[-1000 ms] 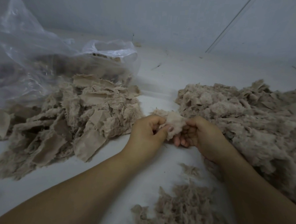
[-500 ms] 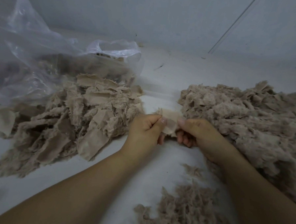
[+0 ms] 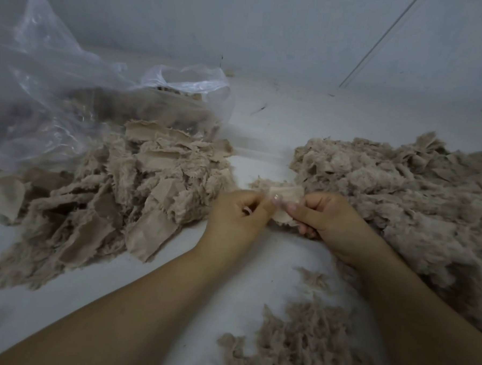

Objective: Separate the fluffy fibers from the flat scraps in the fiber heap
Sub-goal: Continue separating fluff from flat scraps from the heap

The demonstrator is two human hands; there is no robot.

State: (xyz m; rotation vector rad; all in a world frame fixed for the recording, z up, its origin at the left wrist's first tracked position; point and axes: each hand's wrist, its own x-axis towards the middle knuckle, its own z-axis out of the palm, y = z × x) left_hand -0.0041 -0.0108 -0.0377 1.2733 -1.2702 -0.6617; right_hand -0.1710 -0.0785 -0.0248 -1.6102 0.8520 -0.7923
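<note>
A small beige scrap (image 3: 285, 195) with fuzzy backing is held between both hands at the centre. My left hand (image 3: 239, 220) pinches its left edge, and my right hand (image 3: 327, 217) pinches its right edge with thumb on top. To the right lies the big fiber heap (image 3: 401, 196) of mixed fluff and scraps. On the left sits a pile of flat scraps (image 3: 116, 195). A smaller mound of loose fluffy fibers (image 3: 295, 344) lies near the bottom, between my forearms.
A clear plastic bag (image 3: 71, 89) with more beige material lies at the back left, its mouth over the scrap pile. Everything rests on a white surface (image 3: 265, 127) that meets a grey wall behind.
The piece between my hands has been turned and spread out, its flat side now up. Both hands stayed at the centre, shifted slightly right.
</note>
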